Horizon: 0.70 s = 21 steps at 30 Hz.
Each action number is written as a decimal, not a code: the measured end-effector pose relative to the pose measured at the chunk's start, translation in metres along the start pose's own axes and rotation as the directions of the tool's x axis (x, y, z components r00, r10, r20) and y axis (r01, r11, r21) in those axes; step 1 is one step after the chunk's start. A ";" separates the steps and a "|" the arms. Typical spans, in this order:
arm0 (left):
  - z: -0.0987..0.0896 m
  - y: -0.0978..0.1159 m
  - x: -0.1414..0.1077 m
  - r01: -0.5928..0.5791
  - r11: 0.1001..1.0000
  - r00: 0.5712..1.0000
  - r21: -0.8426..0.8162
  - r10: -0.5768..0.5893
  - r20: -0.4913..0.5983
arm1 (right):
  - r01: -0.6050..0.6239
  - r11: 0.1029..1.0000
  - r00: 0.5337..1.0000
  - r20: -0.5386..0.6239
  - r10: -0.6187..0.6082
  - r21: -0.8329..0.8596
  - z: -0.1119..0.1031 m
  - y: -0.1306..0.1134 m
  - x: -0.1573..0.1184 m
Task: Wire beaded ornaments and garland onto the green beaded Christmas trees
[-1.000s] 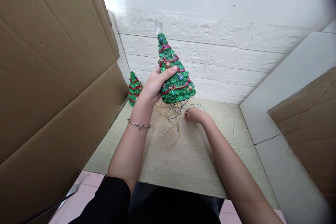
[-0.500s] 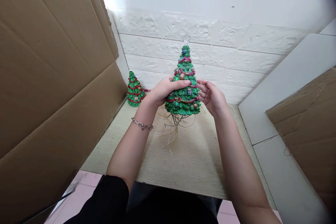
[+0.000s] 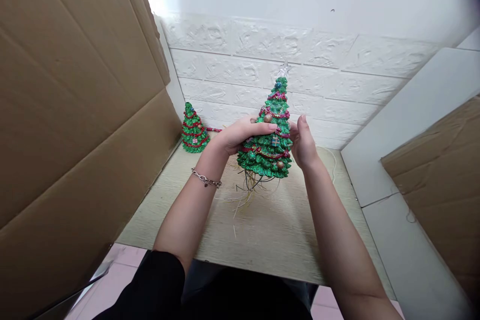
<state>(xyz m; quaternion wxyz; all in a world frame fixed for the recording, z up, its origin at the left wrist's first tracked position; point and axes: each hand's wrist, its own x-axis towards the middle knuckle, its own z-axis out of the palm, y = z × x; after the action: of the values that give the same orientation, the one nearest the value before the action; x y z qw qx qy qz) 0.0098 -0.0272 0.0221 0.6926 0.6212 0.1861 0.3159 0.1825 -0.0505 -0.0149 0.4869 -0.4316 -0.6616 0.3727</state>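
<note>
A glittery green Christmas tree figurine (image 3: 264, 152) with pink garland, small baubles, gift shapes and a clear star on top is held up over the table, its top leaning right. Around its left side my left hand (image 3: 242, 135) is closed, thumb across the front. My right hand (image 3: 304, 145) is beside the tree's right edge with the thumb raised; its fingertips are partly hidden behind the tree, so contact is unclear. Thin black, clear and gold strands (image 3: 249, 192) show below the tree's base.
A smaller green tree figurine (image 3: 194, 132) with red garland stands at the back left, a red patterned stick (image 3: 214, 130) beside it. Cardboard (image 3: 82, 110) walls in the left, white panels (image 3: 397, 140) the right. A white brick-pattern wall (image 3: 330, 77) closes the back of the wooden table (image 3: 258, 240).
The held tree has come lower and tipped to the right, moving with my left hand. My right hand has turned, its thumb now pointing up and its fingers further behind the tree.
</note>
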 end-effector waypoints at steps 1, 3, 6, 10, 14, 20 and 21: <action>-0.001 -0.001 0.000 0.003 1.000 1.000 0.006 -0.003 0.011 | 0.000 1.000 1.000 -0.004 0.000 0.000 0.000 0.001 0.000; -0.002 -0.002 0.001 0.002 1.000 0.999 0.010 -0.002 0.033 | -0.007 1.000 1.000 -0.005 0.007 0.001 0.001 0.002 0.000; -0.004 -0.004 0.002 -0.005 1.000 0.999 -0.007 0.005 0.052 | -0.009 1.000 1.000 0.000 0.009 0.023 0.001 0.001 -0.001; -0.005 -0.006 0.003 0.005 1.000 0.999 0.001 -0.005 0.037 | -0.033 0.999 0.996 -0.087 0.032 -0.011 -0.007 -0.008 -0.001; -0.007 -0.008 0.004 0.005 1.000 0.999 0.004 -0.005 0.046 | -0.053 0.997 0.935 -0.352 0.029 -0.059 -0.025 -0.018 0.000; -0.007 -0.011 0.005 0.043 0.999 0.999 -0.024 -0.043 0.027 | -0.075 0.997 0.719 -0.691 0.078 0.035 -0.057 -0.021 -0.005; -0.007 -0.011 0.005 0.043 0.999 0.999 -0.026 -0.043 0.022 | -0.060 0.996 0.697 -0.712 0.088 0.064 -0.061 -0.020 -0.006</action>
<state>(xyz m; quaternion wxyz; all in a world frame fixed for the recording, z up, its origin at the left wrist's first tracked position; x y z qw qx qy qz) 0.0113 -0.0189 0.0111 0.7095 0.6111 0.1878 0.2966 0.2380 -0.0586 0.0171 0.6975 -0.5595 -0.3967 0.2076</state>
